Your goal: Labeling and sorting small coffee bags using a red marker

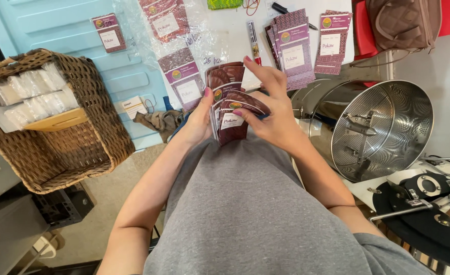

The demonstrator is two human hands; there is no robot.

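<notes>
Centre of the frame: a fanned stack of maroon labelled pouches (232,102), held upright above a grey-clad lap. Left hand (198,119) closed in a grip on the stack's left edge, thumb pressed on the front near the top, fingers hidden behind. Right hand (271,109) gripping the same stack from the right, thumb on the front pouch just beside its white label, index finger raised over the top edge. Upper middle of the frame: a white worktop (232,25) carrying more patterned purple pouches, one pile (292,48) just right of the hands, another (332,40) beside it toward the upper right. Between the held stack and that pile, a marker pen (254,40) lying lengthwise. Above and left of the hands, clear plastic bags (176,46) with further pouches inside; one single pouch (109,31) well apart on the light blue surface at upper left. Left side of the frame: a brown wicker basket (90,132) holding small clear packets (29,94). Below the bags, a crumpled brownish cloth (159,122). Right of the frame: a perforated steel drum (383,127), tilted with its open mouth toward the camera. Upper right corner: a brown quilted bag (403,20) against something red.
</notes>
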